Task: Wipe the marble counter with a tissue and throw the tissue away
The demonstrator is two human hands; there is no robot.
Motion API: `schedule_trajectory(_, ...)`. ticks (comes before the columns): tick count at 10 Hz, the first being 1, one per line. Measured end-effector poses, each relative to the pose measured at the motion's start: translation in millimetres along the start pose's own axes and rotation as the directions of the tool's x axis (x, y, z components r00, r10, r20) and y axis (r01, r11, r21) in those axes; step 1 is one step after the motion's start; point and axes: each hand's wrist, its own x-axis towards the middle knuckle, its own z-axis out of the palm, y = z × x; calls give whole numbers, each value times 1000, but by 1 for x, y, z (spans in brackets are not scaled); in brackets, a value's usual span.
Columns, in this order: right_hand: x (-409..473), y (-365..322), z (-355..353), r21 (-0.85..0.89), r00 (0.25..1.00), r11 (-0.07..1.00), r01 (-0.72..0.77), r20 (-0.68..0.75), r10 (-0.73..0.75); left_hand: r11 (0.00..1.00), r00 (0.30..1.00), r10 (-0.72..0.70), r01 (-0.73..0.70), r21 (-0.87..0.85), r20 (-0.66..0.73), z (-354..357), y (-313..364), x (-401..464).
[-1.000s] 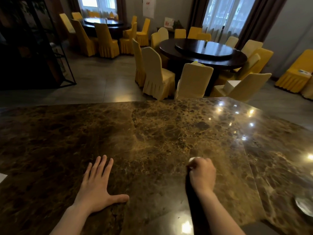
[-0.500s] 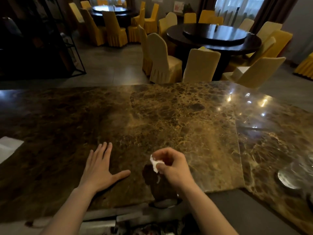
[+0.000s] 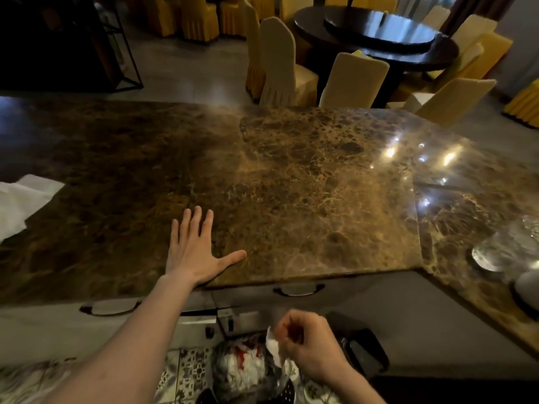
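Disposal step: our right hand [image 3: 309, 344] pinched the crumpled tissue [image 3: 273, 346] below the counter's [image 3: 291, 185] near edge, above the bin [image 3: 248, 371]; our left hand [image 3: 194, 252] lay flat, empty. Next, we judged: release.

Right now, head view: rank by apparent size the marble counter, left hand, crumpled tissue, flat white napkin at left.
1. marble counter
2. left hand and white napkin: look alike, unranked
3. crumpled tissue, partly hidden in the right hand

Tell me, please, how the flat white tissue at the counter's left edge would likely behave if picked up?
The flat tissue looks thin with a soft fold, so it is probably floppy and very light. It would likely crumple easily, like the wad in the right hand.
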Motion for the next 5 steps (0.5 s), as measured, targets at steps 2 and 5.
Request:
schedule_trajectory(2,6,44,46,-146,953,952,-269,-184,241,1000,999,26,-27,11,38,-2,-4,-1)
schedule_trajectory(5,21,58,86,-83,964,963,-258,-82,252,998,996,43,-47,46,83,-9,-3,-3)
